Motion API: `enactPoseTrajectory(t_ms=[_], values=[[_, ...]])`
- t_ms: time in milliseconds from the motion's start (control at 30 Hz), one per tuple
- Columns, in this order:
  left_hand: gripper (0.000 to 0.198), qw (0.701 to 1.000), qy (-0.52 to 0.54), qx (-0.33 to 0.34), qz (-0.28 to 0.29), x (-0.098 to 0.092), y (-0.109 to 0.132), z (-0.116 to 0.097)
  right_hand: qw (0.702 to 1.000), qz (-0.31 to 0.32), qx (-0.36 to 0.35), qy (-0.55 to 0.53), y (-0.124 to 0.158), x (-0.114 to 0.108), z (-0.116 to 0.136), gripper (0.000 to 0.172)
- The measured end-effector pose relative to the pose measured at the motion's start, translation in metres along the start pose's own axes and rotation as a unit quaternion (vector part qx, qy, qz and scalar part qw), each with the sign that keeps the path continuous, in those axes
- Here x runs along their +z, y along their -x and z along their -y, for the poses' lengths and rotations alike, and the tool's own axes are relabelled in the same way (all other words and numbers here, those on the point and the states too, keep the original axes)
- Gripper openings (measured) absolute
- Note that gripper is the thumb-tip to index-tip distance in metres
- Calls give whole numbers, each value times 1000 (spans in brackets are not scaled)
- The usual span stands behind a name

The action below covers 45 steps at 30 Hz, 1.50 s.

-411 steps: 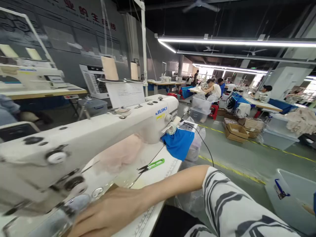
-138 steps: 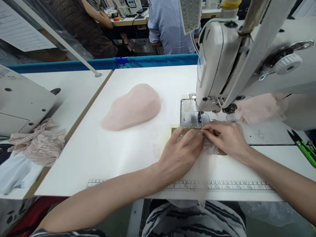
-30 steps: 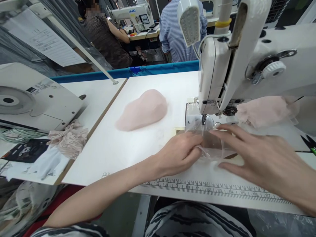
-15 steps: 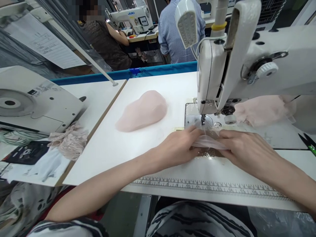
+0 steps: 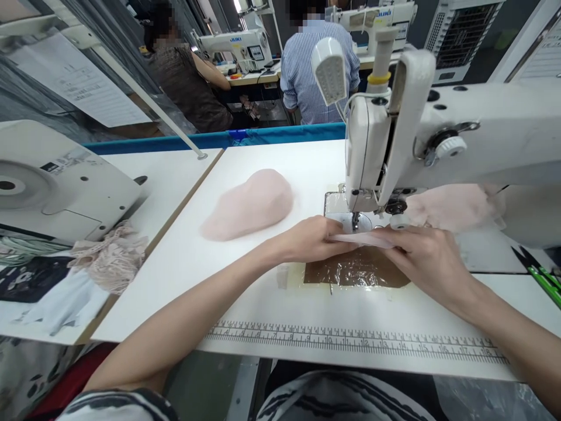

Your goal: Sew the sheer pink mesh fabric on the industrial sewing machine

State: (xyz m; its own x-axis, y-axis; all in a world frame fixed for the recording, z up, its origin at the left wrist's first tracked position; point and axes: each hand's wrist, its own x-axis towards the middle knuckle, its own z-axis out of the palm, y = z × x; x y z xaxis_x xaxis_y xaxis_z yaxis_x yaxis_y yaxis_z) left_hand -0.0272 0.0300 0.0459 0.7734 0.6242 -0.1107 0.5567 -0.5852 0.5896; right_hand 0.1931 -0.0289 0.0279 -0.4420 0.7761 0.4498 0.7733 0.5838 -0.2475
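Note:
My left hand (image 5: pixel 312 238) and my right hand (image 5: pixel 424 256) pinch the two ends of a thin pale pink fabric piece (image 5: pixel 360 239). They hold it flat just in front of the needle and presser foot (image 5: pixel 355 220) of the white sewing machine (image 5: pixel 438 134). A brown patch covered in clear tape (image 5: pixel 357 270) lies on the table under the hands. A mound of pale pink fabric pieces (image 5: pixel 249 204) sits to the left of the machine. More pink fabric (image 5: pixel 451 206) lies behind the needle under the machine arm.
A printed ruler strip (image 5: pixel 359 345) runs along the white table's front edge. Green-handled snips (image 5: pixel 541 276) lie at the far right. Lace trim (image 5: pixel 109 257) and another machine (image 5: pixel 52 187) are on the left table. Two people sit at machines beyond a blue divider (image 5: pixel 245 135).
Both hands moved the thin fabric piece forward, up to the presser foot, uncovering the taped brown patch. The camera tilted up slightly.

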Motion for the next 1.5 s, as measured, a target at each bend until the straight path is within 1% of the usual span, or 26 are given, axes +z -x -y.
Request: enactPoseTrajectory(t_ms=[100,167,200,267,333,400,467,533,600,733,967,1167,1333,1500], values=[[40,998,54,18,6,-1,6,-2,1000,25,4,-6,0,0,1,24],[38,999,46,23,-6,4,11,-3,998,58,0,-7,1,-2,3,21],[36,999,21,31,-21,9,13,-3,997,76,-9,-2,2,-2,4,19],[31,994,-67,63,-64,23,20,-3,994,97,-50,18,3,-3,6,17],[25,972,-170,114,-114,39,26,-2,991,86,-100,37,3,-3,9,17],[26,942,-248,162,-160,52,32,-2,988,68,-133,41,3,-2,11,22],[26,917,-296,187,-190,59,37,-4,987,66,-143,34,4,0,12,27],[23,905,-321,191,-203,62,41,-8,985,74,-150,32,4,2,12,27],[25,904,-330,185,-199,62,43,-10,984,79,-153,34,5,2,12,27],[32,914,-320,173,-176,63,46,-8,984,90,-150,37,8,4,12,33],[34,922,-312,155,-170,65,45,-4,984,89,-146,45,9,5,14,38],[34,924,-308,138,-181,63,37,1,985,63,-147,64,5,9,8,34],[33,928,-308,120,-173,57,28,6,985,57,-142,86,-1,13,2,29],[37,933,-312,97,-153,51,20,13,981,44,-144,124,-7,16,-4,35]])
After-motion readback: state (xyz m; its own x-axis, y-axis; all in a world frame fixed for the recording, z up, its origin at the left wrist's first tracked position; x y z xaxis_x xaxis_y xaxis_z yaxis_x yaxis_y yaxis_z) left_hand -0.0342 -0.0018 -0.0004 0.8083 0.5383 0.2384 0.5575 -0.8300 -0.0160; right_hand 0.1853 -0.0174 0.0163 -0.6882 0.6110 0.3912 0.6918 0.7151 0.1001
